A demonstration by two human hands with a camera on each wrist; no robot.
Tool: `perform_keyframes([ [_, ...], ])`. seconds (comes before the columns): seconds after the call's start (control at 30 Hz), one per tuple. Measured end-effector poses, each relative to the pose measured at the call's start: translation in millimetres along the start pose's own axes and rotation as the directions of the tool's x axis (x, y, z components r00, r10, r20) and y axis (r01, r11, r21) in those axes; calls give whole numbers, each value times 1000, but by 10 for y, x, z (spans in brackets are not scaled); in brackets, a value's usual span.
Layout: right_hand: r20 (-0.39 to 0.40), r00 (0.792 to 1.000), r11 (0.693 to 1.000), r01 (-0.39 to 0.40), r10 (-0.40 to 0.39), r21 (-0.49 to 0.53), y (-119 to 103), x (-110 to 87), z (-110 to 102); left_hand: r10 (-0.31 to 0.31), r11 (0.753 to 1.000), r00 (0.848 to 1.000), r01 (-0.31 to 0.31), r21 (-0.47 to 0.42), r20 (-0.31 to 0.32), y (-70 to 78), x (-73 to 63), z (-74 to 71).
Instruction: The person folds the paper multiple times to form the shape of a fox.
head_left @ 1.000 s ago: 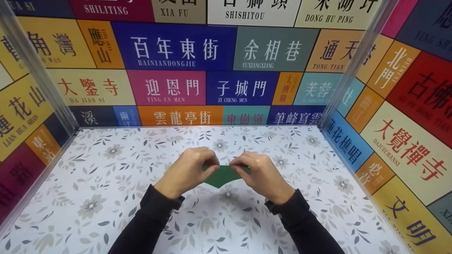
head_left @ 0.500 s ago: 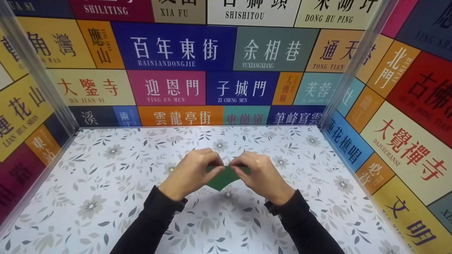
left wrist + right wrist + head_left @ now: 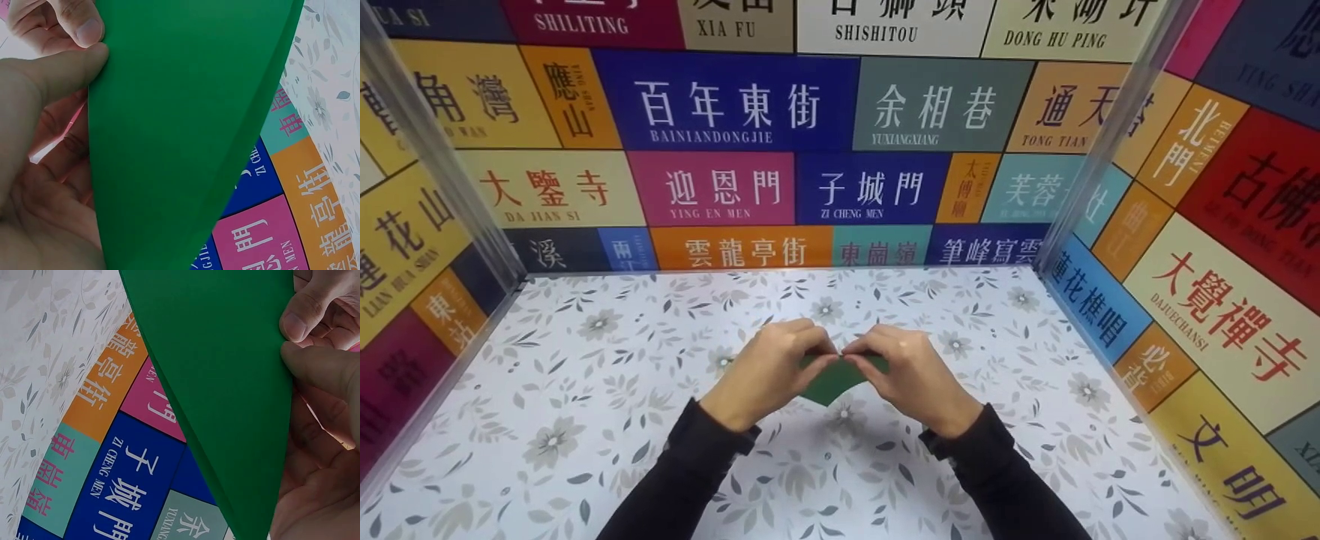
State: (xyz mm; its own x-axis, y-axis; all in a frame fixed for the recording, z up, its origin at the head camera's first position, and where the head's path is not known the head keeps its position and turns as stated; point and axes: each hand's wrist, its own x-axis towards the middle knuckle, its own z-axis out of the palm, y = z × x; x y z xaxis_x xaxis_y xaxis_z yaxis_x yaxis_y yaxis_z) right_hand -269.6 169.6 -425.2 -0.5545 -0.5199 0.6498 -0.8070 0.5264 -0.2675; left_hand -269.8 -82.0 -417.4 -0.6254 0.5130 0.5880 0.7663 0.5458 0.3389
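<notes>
A sheet of green paper (image 3: 829, 382), folded with a layered slanting edge, is held up between both hands. My left hand (image 3: 769, 367) pinches its upper edge between thumb and fingers, from the left. From the right, my right hand (image 3: 911, 375) pinches the same edge, and the two thumbs nearly meet at the middle. In the left wrist view the green paper (image 3: 180, 124) narrows downward, the thumb lying flat against its near face. In the right wrist view the green paper (image 3: 225, 382) tapers likewise, with both thumb tips at its edge. Its far side is hidden.
A white tabletop (image 3: 585, 420) with a grey flower and leaf print lies under the hands. Panels of coloured blocks with Chinese lettering form a back wall (image 3: 720, 97) and side walls. Clear strips (image 3: 1080, 180) run up the corners.
My left hand has slid right along the paper's upper edge until its thumb sits close to the right one. The right hand has barely moved and both hands keep their pinch.
</notes>
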Motion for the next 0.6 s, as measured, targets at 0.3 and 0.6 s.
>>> perform_keyframes([
  [0.3,-2,1000,1000,21,-21,16,-16,4,-9,20,1000,1000,-20,-19,-12,-28,1,-28],
  [0.6,24,1000,999,0,-1,42,-7,20,-32,15,999,1000,-14,-48,20,-69,11,-83],
])
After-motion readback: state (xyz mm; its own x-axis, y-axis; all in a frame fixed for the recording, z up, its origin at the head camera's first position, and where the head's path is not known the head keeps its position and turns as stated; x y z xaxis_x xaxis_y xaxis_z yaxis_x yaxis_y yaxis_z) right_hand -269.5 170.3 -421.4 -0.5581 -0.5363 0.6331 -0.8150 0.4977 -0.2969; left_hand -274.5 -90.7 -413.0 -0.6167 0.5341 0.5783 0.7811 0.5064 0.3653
